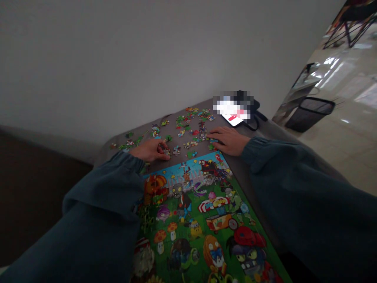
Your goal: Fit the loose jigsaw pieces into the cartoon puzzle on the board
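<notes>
Head view, with twelve o'clock toward the top: the left hand [149, 151] is curled into a narrow pinch, and a small piece [167, 152] sits between its thumb and fingers, at three o'clock from the palm. Whether that piece is off the cloth I cannot tell. Just beyond it, also toward three o'clock, a separate jigsaw piece [176, 150] lies flat, apart from the fingertips. A green piece [168, 138] is near the same hand at two o'clock, and more loose pieces are strewn at ten o'clock and between one and two.

The right hand [231, 140] lies palm down, fingers loosely stretched toward nine o'clock, wide rather than pinched. A purple-grey cluster [202, 131] is just past its fingertips in that direction; what is under the fingers is hidden.

The large cartoon picture [188, 232] is at five o'clock from the left hand and seven o'clock from the right, its pale-blue top edge near both. Everything rests on a table with a grey cover [241, 169]. A lit screen [232, 112], partly blurred, lies at twelve o'clock from the right hand; a dark bin [309, 112] stands on the floor between two and three.
</notes>
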A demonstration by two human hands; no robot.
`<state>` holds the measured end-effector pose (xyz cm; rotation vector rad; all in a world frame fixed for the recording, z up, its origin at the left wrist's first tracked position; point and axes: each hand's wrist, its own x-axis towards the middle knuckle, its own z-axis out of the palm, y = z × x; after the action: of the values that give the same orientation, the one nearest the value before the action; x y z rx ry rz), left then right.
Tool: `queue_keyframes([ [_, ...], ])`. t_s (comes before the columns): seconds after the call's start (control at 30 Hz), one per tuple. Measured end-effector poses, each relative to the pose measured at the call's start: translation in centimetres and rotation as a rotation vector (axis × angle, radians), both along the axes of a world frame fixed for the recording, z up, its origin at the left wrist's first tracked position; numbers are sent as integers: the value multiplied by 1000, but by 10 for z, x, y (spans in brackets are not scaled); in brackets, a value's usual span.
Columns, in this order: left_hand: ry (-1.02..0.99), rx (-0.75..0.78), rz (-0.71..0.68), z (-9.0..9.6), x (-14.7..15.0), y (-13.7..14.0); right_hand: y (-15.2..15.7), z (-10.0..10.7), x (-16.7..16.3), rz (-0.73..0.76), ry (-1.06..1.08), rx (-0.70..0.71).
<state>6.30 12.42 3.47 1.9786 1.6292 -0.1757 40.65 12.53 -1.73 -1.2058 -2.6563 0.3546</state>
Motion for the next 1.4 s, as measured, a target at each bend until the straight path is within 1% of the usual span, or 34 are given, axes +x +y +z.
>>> queue_keyframes([
  [0.1, -4, -25, -23, 4, 0, -8, -1, 2, -1, -4, -4, -8],
  [0.17, -17, -14, -33, 6, 1, -18, -1, 1, 0, -3, -3, -8],
  [0.23, -50, 36, -20, 6, 1, -27, 0, -1, 1, -2, -1, -2],
  [0.3, -105, 103, 23, 6, -3, -35, 1, -2, 1, 6, 6, 1],
  [0.4, -224, 179, 139, 8, -19, -39, 1, -3, 2, 15, 13, 3],
  [0.53, -442, 260, 362, 12, -50, -38, 1, -4, 2, 2, 16, 5],
  [0.6, -558, 316, 475, 13, -67, -42, 2, -5, 3, 5, 24, 7],
  [0.67, -675, 389, 582, 13, -83, -53, 3, -7, 5, 20, 29, 18],
  [0.8, -887, 545, 763, 8, -107, -82, 5, -12, 8, 41, 30, 46],
  [0.93, -1016, 597, 844, 3, -119, -101, 4, -14, 10, 46, 53, 71],
  [1.07, -1059, 624, 870, -4, -125, -103, 3, -17, 11, 51, 79, 116],
  [1.2, -1028, 605, 877, -17, -132, -101, 2, -16, 10, 36, 73, 131],
  [1.3, -942, 533, 850, -25, -139, -100, 0, -13, 9, 31, 61, 143],
  [1.4, -791, 428, 796, -32, -150, -97, -1, -11, 8, 17, 45, 167],
])
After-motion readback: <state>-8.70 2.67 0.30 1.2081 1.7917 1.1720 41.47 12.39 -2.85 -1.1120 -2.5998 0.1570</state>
